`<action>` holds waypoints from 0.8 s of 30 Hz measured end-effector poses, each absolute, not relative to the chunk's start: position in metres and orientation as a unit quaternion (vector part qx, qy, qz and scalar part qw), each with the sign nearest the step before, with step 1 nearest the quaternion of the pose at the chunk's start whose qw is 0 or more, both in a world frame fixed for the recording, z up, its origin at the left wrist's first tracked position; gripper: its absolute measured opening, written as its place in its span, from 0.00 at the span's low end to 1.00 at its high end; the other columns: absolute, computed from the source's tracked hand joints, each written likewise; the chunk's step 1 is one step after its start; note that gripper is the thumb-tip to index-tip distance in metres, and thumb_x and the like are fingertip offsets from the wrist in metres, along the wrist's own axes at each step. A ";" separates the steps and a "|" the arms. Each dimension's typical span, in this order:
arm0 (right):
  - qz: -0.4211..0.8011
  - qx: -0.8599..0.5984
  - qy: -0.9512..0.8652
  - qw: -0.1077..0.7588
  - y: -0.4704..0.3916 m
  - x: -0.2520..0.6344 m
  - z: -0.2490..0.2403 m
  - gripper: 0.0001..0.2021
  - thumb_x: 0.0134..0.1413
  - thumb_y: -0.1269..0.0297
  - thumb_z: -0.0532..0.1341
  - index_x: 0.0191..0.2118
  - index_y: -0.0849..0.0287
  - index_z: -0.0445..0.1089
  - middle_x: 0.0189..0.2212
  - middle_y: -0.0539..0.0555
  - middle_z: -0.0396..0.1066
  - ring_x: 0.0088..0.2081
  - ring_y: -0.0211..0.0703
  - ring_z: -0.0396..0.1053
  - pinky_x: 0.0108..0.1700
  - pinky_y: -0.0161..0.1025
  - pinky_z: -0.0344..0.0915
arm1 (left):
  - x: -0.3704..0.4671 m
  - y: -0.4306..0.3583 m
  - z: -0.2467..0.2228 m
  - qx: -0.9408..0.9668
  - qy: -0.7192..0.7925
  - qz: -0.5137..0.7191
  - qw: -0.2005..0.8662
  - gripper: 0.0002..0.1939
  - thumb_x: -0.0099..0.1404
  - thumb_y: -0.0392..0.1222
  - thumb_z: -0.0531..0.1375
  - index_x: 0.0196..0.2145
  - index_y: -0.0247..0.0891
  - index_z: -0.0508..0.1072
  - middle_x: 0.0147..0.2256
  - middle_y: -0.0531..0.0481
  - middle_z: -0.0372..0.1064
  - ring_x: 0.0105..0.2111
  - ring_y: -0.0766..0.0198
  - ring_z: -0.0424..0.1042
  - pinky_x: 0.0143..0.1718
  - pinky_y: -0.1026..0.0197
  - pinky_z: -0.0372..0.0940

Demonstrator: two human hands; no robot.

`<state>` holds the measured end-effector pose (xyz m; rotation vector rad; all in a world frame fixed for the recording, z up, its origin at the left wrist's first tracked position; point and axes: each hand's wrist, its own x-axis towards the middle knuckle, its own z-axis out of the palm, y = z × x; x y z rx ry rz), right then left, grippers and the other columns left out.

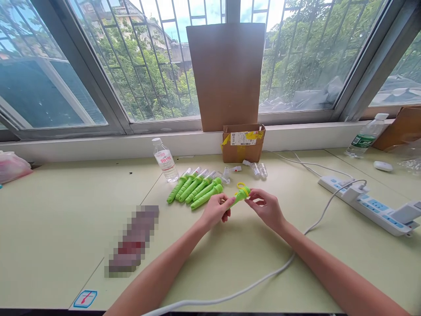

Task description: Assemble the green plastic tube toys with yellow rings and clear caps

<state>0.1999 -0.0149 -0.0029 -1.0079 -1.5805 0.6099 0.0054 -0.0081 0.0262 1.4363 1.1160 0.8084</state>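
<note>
My left hand (217, 209) is closed around a green plastic tube (237, 197), which tilts up to the right. At its upper end are ridged threads and a yellow ring (241, 185). The fingers of my right hand (267, 208) pinch at that threaded end; part of the contact is hidden. Just left of my hands lie several similar green tubes (197, 186) side by side, most with clear tips. Behind the held tube are loose clear plastic caps (258, 170) and a small white-and-red piece (235, 169).
A water bottle (165, 161) stands behind the green tubes, and a small cardboard box (243, 151) is by the window. To the right are a power strip (368, 204), a white case (383, 166) and another bottle (366, 136). A white cable (263, 279) crosses under my right forearm.
</note>
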 end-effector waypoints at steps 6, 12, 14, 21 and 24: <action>0.260 -0.428 -0.679 0.537 -0.016 0.200 0.000 0.08 0.50 0.62 0.63 0.37 0.56 0.68 0.38 0.55 0.69 0.32 0.41 0.72 0.23 0.34 0.71 | 0.002 -0.008 0.031 0.593 0.469 0.303 0.580 0.24 0.58 0.63 0.54 0.26 0.36 0.64 0.16 0.52 0.66 0.12 0.70 0.61 0.14 0.68 0.54; 0.253 -0.424 -0.686 0.534 -0.018 0.199 -0.001 0.07 0.51 0.62 0.62 0.36 0.56 0.69 0.47 0.57 0.68 0.36 0.42 0.72 0.24 0.34 0.72 | -0.001 -0.005 0.031 0.571 0.475 0.252 0.621 0.27 0.60 0.65 0.51 0.25 0.35 0.67 0.15 0.50 0.66 0.13 0.67 0.62 0.15 0.66 0.56; 0.258 -0.419 -0.685 0.538 -0.018 0.198 -0.002 0.06 0.51 0.62 0.62 0.36 0.56 0.68 0.47 0.56 0.69 0.36 0.42 0.73 0.25 0.35 0.72 | -0.001 -0.005 0.030 0.570 0.476 0.240 0.625 0.28 0.60 0.66 0.50 0.25 0.35 0.67 0.14 0.50 0.65 0.13 0.68 0.62 0.16 0.66 0.56; 0.231 -0.412 -0.689 0.550 -0.016 0.200 -0.004 0.05 0.52 0.63 0.62 0.36 0.56 0.69 0.46 0.56 0.71 0.30 0.38 0.72 0.27 0.36 0.73 | 0.004 -0.014 0.039 0.636 0.491 0.273 0.529 0.23 0.54 0.63 0.59 0.32 0.38 0.66 0.17 0.57 0.65 0.12 0.74 0.53 0.13 0.69 0.47; 0.223 -0.414 -0.690 0.550 -0.016 0.201 -0.003 0.05 0.52 0.63 0.62 0.35 0.56 0.69 0.46 0.56 0.70 0.31 0.38 0.72 0.26 0.36 0.73 | 0.006 -0.017 0.041 0.651 0.488 0.316 0.488 0.21 0.51 0.57 0.64 0.31 0.39 0.63 0.20 0.56 0.67 0.15 0.72 0.58 0.13 0.70 0.50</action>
